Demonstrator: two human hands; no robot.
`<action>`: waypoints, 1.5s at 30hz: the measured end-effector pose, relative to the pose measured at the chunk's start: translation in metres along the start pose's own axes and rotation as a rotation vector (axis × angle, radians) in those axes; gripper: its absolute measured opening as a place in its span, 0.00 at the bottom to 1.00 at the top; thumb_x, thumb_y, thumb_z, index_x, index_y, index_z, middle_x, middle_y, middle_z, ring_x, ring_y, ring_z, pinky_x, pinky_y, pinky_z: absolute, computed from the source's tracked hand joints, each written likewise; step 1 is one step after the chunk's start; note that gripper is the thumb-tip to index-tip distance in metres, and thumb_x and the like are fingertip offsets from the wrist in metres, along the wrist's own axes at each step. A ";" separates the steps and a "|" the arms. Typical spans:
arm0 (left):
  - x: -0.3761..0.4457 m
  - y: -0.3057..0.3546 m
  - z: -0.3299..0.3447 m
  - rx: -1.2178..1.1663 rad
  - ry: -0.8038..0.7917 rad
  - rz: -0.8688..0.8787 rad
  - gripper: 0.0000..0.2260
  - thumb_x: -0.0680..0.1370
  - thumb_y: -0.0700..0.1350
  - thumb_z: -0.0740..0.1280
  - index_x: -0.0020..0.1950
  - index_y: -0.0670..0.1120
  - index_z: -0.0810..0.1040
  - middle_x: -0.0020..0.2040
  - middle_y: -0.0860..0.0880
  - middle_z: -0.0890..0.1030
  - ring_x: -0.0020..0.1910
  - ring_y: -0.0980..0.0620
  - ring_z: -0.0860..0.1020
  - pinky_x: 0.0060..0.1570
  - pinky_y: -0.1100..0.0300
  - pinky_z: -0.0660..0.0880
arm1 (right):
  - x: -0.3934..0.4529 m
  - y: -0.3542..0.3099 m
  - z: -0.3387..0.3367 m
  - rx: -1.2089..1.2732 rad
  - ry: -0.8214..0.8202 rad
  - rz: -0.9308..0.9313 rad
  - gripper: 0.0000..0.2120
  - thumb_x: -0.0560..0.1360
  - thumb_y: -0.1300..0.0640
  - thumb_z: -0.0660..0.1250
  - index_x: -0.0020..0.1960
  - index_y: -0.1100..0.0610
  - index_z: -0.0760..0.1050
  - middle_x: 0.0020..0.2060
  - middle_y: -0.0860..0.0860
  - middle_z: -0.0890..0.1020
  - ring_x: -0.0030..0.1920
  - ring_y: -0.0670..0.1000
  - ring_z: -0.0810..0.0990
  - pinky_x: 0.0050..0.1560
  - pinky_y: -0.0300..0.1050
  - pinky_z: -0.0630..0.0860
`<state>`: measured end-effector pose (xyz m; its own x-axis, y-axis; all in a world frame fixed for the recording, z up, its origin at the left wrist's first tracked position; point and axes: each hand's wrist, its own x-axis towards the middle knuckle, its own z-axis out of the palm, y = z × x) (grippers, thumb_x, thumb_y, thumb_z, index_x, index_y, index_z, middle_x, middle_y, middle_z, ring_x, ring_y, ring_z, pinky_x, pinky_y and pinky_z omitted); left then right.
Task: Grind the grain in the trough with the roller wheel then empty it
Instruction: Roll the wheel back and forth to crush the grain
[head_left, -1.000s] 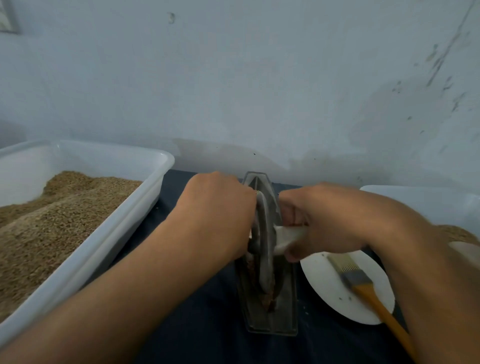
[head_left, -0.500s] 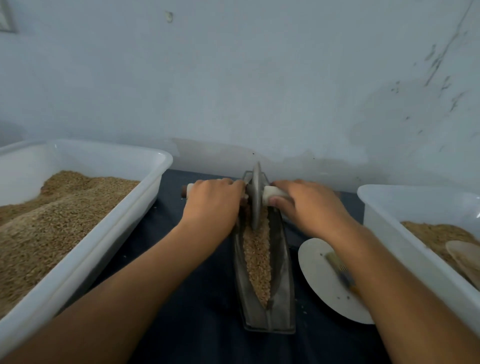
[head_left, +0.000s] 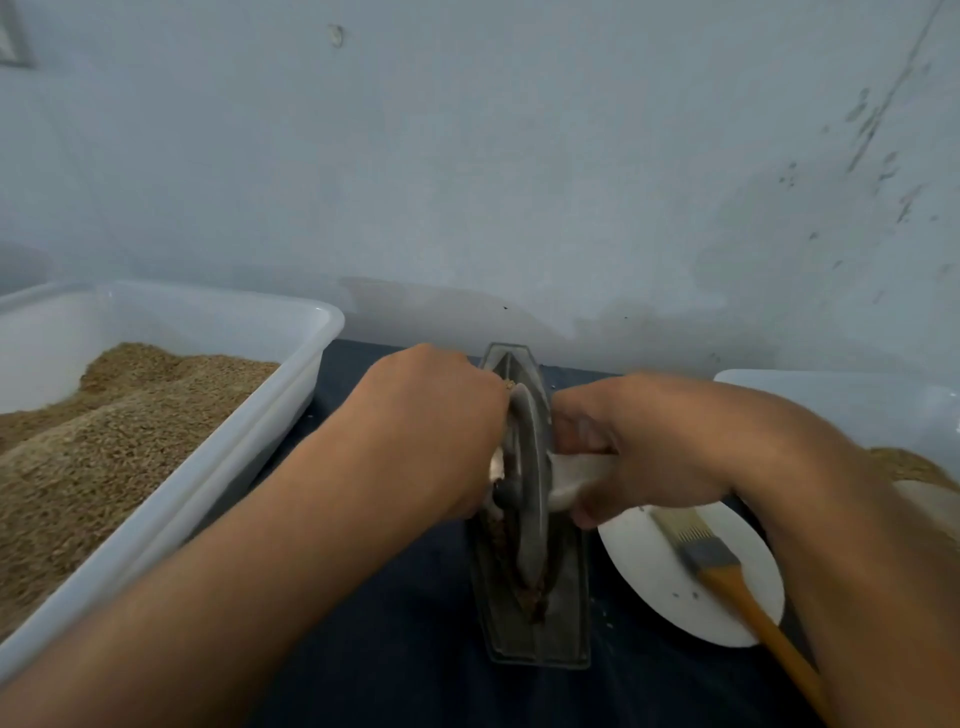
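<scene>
A narrow grey metal trough (head_left: 537, 642) lies lengthwise on the dark cloth in front of me. The grey roller wheel (head_left: 530, 499) stands upright in it, near its middle. My left hand (head_left: 431, 436) grips the wheel's left handle, which is almost hidden under the fingers. My right hand (head_left: 644, 452) grips the pale right handle (head_left: 574, 475). A little brown grain (head_left: 532, 597) shows in the trough's groove below the wheel; the rest is hidden by the wheel and hands.
A big white tub (head_left: 223, 467) heaped with grain stands on the left. A second white tub (head_left: 831, 400) with grain stands on the right. A white plate (head_left: 654, 577) with an orange-handled brush (head_left: 727, 577) lies right of the trough. A pale wall rises just behind.
Half a second ago the wheel was at the trough's far end with the grain bed exposed. Both hands have drawn it back toward me, to mid-trough, covering most of the grain.
</scene>
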<state>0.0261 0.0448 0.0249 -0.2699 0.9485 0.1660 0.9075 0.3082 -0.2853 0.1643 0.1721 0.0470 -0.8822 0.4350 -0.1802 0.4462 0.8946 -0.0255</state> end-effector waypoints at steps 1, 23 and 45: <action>-0.003 0.000 -0.003 -0.012 -0.017 -0.004 0.15 0.69 0.54 0.71 0.34 0.52 0.66 0.33 0.54 0.71 0.30 0.55 0.68 0.33 0.57 0.67 | -0.002 -0.003 -0.002 0.004 0.001 -0.007 0.21 0.62 0.42 0.79 0.49 0.40 0.72 0.43 0.40 0.79 0.43 0.44 0.79 0.44 0.50 0.79; 0.047 -0.012 0.062 -0.056 0.204 -0.178 0.09 0.76 0.51 0.63 0.57 0.55 0.72 0.46 0.54 0.77 0.43 0.50 0.78 0.38 0.56 0.68 | 0.060 0.035 0.038 0.050 0.469 0.046 0.12 0.79 0.43 0.64 0.56 0.48 0.77 0.49 0.49 0.82 0.50 0.54 0.80 0.47 0.51 0.74; 0.034 0.000 0.040 -0.049 0.180 -0.241 0.05 0.76 0.50 0.65 0.51 0.54 0.76 0.40 0.53 0.77 0.37 0.50 0.73 0.34 0.56 0.64 | 0.049 0.037 0.033 0.064 0.291 0.079 0.10 0.78 0.43 0.64 0.53 0.47 0.77 0.45 0.48 0.81 0.46 0.52 0.79 0.43 0.49 0.76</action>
<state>0.0042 0.0802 -0.0072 -0.4217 0.8189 0.3893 0.8399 0.5146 -0.1727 0.1425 0.2236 0.0046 -0.8464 0.5222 0.1047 0.5154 0.8526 -0.0861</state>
